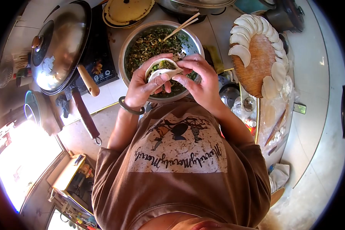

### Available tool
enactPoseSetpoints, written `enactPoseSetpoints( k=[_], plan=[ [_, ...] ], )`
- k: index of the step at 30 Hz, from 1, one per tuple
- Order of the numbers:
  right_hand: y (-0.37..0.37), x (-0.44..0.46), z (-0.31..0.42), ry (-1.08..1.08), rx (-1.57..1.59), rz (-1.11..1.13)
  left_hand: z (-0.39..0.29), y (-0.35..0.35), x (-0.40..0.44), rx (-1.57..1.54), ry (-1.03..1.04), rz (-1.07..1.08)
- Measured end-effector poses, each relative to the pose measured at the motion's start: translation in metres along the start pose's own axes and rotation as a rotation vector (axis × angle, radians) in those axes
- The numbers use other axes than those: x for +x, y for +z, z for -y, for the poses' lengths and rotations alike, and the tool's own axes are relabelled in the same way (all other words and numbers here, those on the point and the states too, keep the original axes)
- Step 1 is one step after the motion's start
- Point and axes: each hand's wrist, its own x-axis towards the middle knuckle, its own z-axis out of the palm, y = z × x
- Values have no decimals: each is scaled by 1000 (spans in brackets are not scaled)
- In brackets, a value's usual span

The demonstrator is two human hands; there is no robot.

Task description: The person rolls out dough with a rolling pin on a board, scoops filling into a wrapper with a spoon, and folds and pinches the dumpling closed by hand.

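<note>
A half-folded dumpling [168, 72] rests in my left hand [138, 85], its round white wrapper cupped around a green filling that still shows at the top. With thumb and fingers, my right hand [201, 78] pinches the wrapper's right-hand edge. Both hands are closed on it, above the near part of a steel bowl [123, 63]. Chopped green and brown filling [151, 44] fills much of that bowl. A pair of chopsticks [184, 25] leans in it against the far right rim. Flour whitens my fingers.
To the right, a round ridged board [255, 61] carries several flat wrappers [239, 53] round its edge. A lidded pan [61, 46] sits at the left on a black cooktop [99, 63], its handle [84, 115] pointing toward me. A rolling pin [276, 126] lies right.
</note>
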Motion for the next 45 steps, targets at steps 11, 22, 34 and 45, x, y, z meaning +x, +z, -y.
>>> enactPoseSetpoints(
  k=[11,22,34,45],
  plan=[
    [5,-2,-4,-92,-73,-96,6,-1,0,55,27,28],
    [4,-4,-7,-156,-174,-85,-4,0,-1,-22,-105,77],
    [-4,6,-1,-370,-403,8,4,-4,1,134,-64,101],
    [-3,9,10,-38,-22,1,7,-9,2,97,-71,108]
  ],
)
